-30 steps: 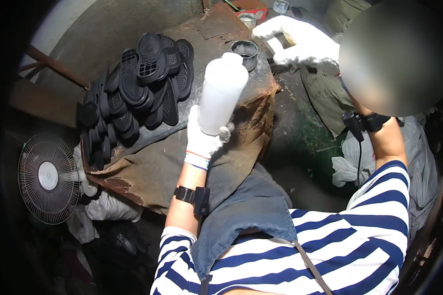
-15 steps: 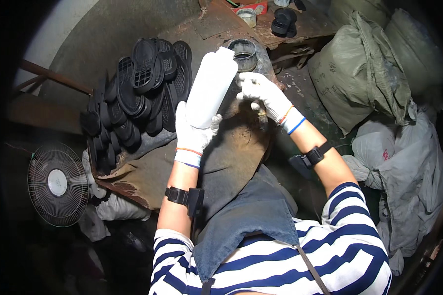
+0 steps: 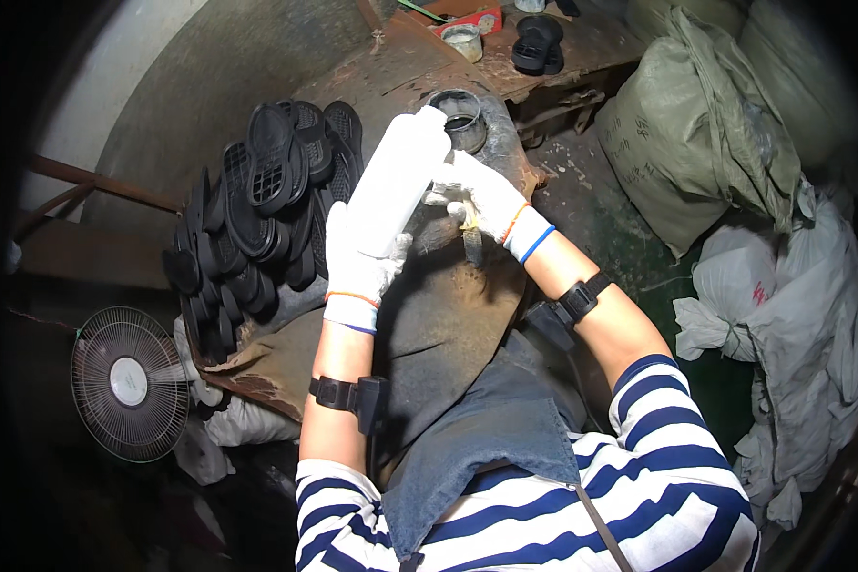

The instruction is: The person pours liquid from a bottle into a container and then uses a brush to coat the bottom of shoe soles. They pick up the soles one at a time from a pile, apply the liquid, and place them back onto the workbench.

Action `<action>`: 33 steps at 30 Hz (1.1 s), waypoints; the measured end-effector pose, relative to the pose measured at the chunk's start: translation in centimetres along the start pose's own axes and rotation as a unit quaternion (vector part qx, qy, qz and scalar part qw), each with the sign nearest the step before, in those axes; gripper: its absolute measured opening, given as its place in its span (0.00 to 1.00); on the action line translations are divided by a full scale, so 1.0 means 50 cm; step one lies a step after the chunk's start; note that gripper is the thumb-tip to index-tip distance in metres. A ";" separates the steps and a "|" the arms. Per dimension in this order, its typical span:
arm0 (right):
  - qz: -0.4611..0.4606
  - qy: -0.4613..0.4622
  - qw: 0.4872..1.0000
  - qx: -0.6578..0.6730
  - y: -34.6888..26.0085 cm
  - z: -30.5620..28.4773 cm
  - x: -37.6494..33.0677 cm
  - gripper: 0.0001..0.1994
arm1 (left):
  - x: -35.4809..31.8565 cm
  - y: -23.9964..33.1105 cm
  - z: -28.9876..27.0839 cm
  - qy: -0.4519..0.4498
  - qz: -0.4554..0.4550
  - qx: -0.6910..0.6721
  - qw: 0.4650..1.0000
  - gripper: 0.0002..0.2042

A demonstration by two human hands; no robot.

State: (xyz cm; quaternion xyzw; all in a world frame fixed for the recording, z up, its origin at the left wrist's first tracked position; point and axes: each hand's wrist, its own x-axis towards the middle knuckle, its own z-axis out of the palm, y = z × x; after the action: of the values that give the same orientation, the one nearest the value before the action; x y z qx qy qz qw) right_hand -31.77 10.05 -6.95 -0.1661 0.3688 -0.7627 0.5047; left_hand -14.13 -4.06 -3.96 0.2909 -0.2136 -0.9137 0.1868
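Both gloved hands on tall white plastic bottle [image 3: 398, 186] — held tilted above rusty brown tabletop [image 3: 448, 315]. Left hand [image 3: 362, 262] wrapped around lower body, fingers clenched on it. Right hand [image 3: 481, 195] at upper end near neck, fingers pinching there; cap hidden. Small open metal tin [image 3: 459, 107] just beyond bottle top. Stack of black rubber shoe soles [image 3: 257, 205] to left — well apart from round wire-guard fan [image 3: 129, 381] lower down.

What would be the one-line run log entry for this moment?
left hand: holds white bottle tilted | right hand: at bottle top | beside: black shoe soles
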 end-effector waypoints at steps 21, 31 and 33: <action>-0.041 0.002 0.990 0.137 0.048 0.001 0.053 0.12 | 0.021 0.079 0.048 0.037 0.028 0.183 0.982 0.27; -0.038 0.007 0.989 0.142 0.040 0.014 0.052 0.11 | 0.014 0.099 0.075 0.053 0.034 0.226 0.972 0.26; -0.043 0.012 0.988 0.149 0.042 0.016 0.053 0.11 | 0.013 0.104 0.076 0.043 0.034 0.232 0.971 0.26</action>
State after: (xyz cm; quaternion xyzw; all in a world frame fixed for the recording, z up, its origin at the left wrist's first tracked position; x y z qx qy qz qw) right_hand -31.07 6.90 -8.26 -0.0956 0.2497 -0.8318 0.4865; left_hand -15.81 -7.63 1.15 0.3582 -0.4210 -0.8190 0.1541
